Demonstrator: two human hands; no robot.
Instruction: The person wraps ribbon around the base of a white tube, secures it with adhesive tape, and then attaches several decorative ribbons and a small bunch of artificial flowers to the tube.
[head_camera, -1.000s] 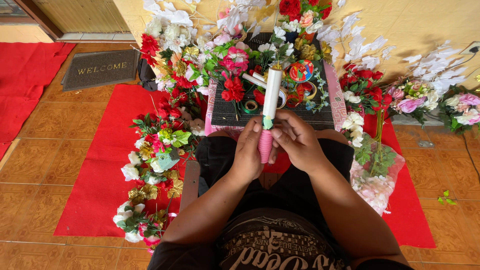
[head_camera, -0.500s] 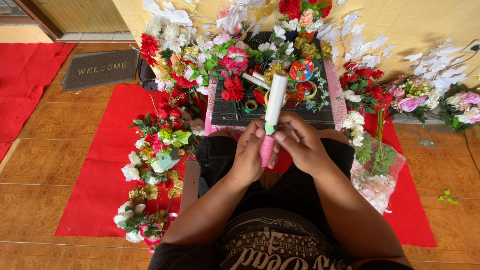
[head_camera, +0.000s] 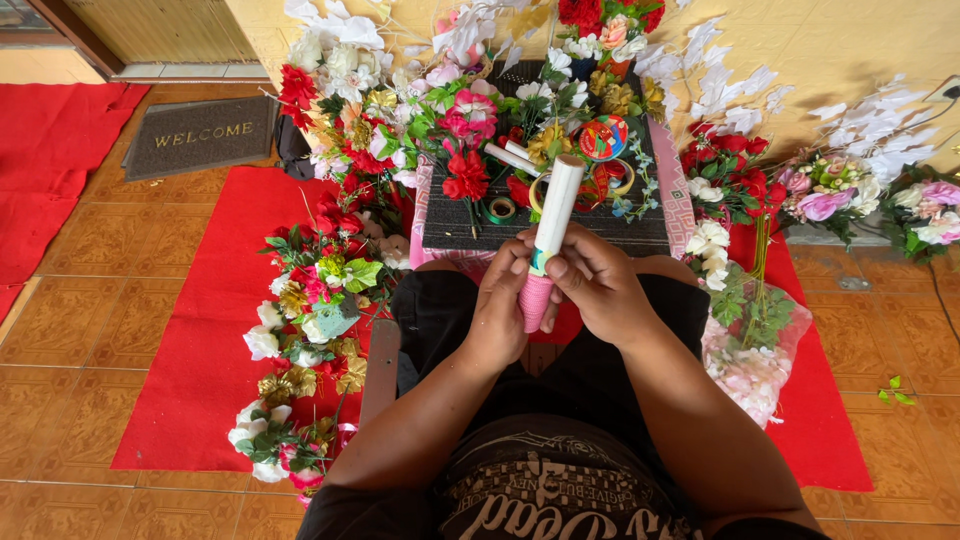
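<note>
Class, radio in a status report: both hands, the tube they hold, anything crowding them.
Left hand and right hand both grip white tube, pink wrap at bottom. Tube tilted. Flowers left, low table ahead, none touching.

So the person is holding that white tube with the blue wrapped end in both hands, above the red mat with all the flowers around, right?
Not quite: the wrapped end is pink, not blue. The head view shows both hands, left hand and right hand, holding the white tube with a pink wrapped lower end, above the red mat with artificial flowers around.

Smooth matt white tube (head_camera: 556, 205) with rough pink knitted wrap (head_camera: 535, 300).
</note>
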